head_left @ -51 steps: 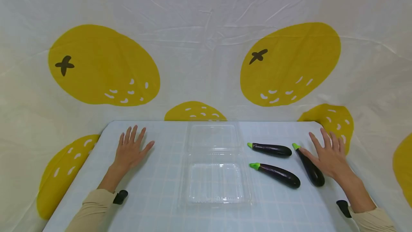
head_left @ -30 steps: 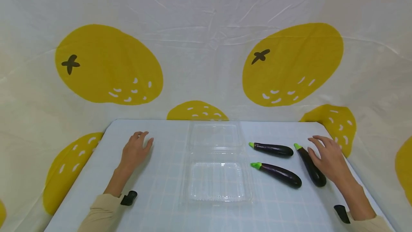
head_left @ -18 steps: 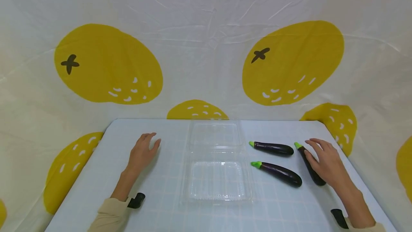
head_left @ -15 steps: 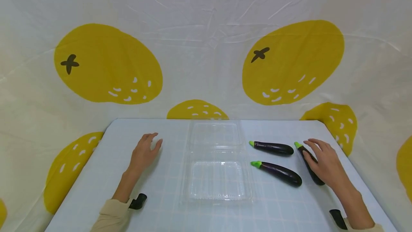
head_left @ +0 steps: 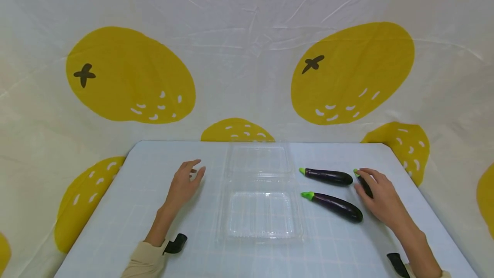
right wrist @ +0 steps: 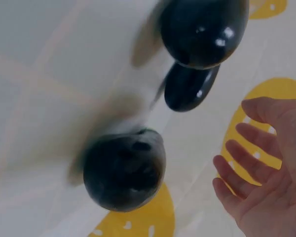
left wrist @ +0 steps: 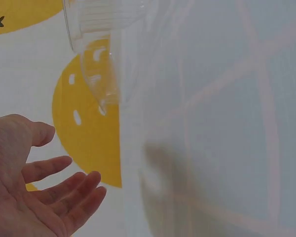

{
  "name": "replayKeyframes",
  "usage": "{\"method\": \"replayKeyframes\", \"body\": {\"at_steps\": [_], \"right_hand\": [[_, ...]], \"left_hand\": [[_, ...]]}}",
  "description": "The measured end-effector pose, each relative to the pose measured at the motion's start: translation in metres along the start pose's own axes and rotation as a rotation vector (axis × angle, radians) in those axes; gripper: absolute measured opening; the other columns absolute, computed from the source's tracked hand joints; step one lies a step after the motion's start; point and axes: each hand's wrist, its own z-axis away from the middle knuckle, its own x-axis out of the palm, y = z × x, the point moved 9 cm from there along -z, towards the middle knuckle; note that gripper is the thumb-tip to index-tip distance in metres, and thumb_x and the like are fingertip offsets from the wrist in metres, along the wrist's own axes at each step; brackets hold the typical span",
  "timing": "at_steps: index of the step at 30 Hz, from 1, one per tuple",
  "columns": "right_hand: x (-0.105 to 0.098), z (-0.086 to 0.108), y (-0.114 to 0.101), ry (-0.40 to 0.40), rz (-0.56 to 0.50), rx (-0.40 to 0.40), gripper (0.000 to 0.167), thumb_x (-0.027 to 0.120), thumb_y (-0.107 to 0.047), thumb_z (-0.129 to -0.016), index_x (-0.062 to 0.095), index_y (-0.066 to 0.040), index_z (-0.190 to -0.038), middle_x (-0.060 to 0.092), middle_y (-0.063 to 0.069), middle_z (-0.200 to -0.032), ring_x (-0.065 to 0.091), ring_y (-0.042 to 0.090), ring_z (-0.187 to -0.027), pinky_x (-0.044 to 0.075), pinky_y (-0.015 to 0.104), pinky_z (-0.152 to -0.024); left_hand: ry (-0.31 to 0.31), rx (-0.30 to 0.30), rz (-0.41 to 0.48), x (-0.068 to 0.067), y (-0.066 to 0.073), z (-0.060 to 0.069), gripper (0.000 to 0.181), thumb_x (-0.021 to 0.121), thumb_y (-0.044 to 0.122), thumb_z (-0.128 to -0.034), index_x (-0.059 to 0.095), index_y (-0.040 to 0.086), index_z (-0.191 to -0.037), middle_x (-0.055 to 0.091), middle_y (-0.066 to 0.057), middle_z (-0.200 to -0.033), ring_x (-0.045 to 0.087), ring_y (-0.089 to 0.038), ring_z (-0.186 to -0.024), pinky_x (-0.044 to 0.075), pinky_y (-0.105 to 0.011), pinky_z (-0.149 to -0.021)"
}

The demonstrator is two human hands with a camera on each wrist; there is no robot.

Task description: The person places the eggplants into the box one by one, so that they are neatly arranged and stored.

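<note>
My right hand (head_left: 380, 196) hovers over the rightmost eggplant (head_left: 364, 185), hiding most of it. The right wrist view shows this hand's fingers loosely bent, apart from the eggplant (right wrist: 124, 173). To its left lie two more eggplants, a far one (head_left: 328, 176) and a near one (head_left: 336, 207), their green stems pointing left. An unfolded clear plastic clamshell box (head_left: 224, 213) lies mid-table, its lid (head_left: 259, 160) at the back. My left hand (head_left: 185, 185) is left of the box, holding nothing, fingers relaxed in the left wrist view.
A pale checked cloth covers the table (head_left: 127, 209). Behind it hangs a white curtain (head_left: 243, 55) printed with big yellow fruit. Black straps with camera mounts (head_left: 175, 243) sit at both wrists.
Both hands have moved inward, and their spread fingers have relaxed into a loose bend. My right hand now covers more of the rightmost eggplant. The eggplants and box have stayed put.
</note>
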Motion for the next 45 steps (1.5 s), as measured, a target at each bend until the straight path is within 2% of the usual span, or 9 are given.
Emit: {"method": "replayKeyframes", "body": {"at_steps": [6, 12, 17, 24, 27, 32, 38, 45], "right_hand": [[0.004, -0.002, -0.012, -0.034, -0.027, -0.012, 0.046, 0.077, -0.004, -0.089, 0.060, 0.003, -0.131, 0.054, 0.026, -0.132, 0.047, 0.047, -0.120, 0.040, 0.068, -0.095], [0.010, -0.005, -0.025, -0.070, -0.061, -0.026, 0.048, 0.080, -0.005, -0.087, 0.061, 0.001, -0.131, 0.055, 0.026, -0.131, 0.050, 0.047, -0.118, 0.043, 0.069, -0.093], [0.017, -0.005, -0.033, -0.103, -0.041, -0.041, 0.049, 0.081, -0.007, -0.087, 0.062, -0.001, -0.131, 0.056, 0.025, -0.131, 0.051, 0.046, -0.119, 0.044, 0.069, -0.094], [0.022, -0.003, -0.047, -0.110, -0.062, -0.114, 0.047, 0.082, -0.006, -0.086, 0.064, 0.000, -0.129, 0.060, 0.022, -0.128, 0.055, 0.044, -0.115, 0.045, 0.066, -0.094], [0.028, -0.001, -0.051, -0.139, -0.074, -0.125, 0.045, 0.080, -0.008, -0.088, 0.064, 0.002, -0.129, 0.061, 0.022, -0.128, 0.057, 0.044, -0.114, 0.046, 0.065, -0.094], [0.041, 0.002, -0.051, -0.239, -0.090, -0.097, 0.040, 0.076, -0.013, -0.094, 0.064, 0.001, -0.130, 0.061, 0.019, -0.129, 0.059, 0.041, -0.116, 0.048, 0.061, -0.096], [0.051, 0.005, -0.052, -0.322, -0.090, -0.060, 0.036, 0.074, -0.017, -0.096, 0.066, -0.002, -0.128, 0.063, 0.018, -0.128, 0.060, 0.040, -0.116, 0.050, 0.061, -0.096], [0.061, 0.009, -0.052, -0.439, -0.074, 0.043, 0.038, 0.074, -0.023, -0.097, 0.067, -0.004, -0.128, 0.062, 0.021, -0.129, 0.059, 0.042, -0.119, 0.048, 0.063, -0.099]], "left_hand": [[0.008, 0.028, 0.058, 0.005, 0.015, 0.004, 0.039, 0.067, 0.020, -0.1021, 0.063, -0.001, -0.135, 0.062, -0.024, -0.131, 0.067, -0.034, -0.102, 0.057, -0.050, -0.088], [-0.016, 0.000, 0.088, 0.014, 0.022, 0.008, 0.040, 0.066, 0.023, -0.1030, 0.063, 0.001, -0.136, 0.062, -0.022, -0.133, 0.066, -0.030, -0.103, 0.058, -0.047, -0.088], [-0.013, 0.019, 0.124, 0.020, 0.028, 0.010, 0.038, 0.067, 0.021, -0.1022, 0.065, 0.002, -0.134, 0.064, -0.020, -0.130, 0.066, -0.028, -0.099, 0.058, -0.041, -0.084], [-0.039, -0.003, 0.177, 0.031, 0.030, 0.014, 0.037, 0.068, 0.022, -0.1017, 0.065, 0.002, -0.133, 0.066, -0.017, -0.128, 0.065, -0.025, -0.095, 0.056, -0.031, -0.081], [-0.049, -0.009, 0.196, 0.036, 0.030, 0.016, 0.037, 0.069, 0.021, -0.1012, 0.066, 0.003, -0.133, 0.068, -0.016, -0.124, 0.065, -0.024, -0.093, 0.056, -0.030, -0.080], [-0.052, -0.009, 0.210, 0.041, 0.032, 0.018, 0.036, 0.070, 0.021, -0.1003, 0.067, 0.003, -0.131, 0.070, -0.011, -0.114, 0.065, -0.021, -0.090, 0.056, -0.029, -0.079], [-0.087, -0.040, 0.224, 0.047, 0.033, 0.020, 0.035, 0.070, 0.023, -0.1000, 0.068, 0.003, -0.128, 0.071, -0.008, -0.109, 0.065, -0.019, -0.089, 0.056, -0.026, -0.079], [-0.144, -0.096, 0.307, 0.053, 0.031, 0.023, 0.032, 0.072, 0.019, -0.0984, 0.070, 0.003, -0.126, 0.071, -0.007, -0.102, 0.066, -0.020, -0.080, 0.056, -0.022, -0.067]]}}
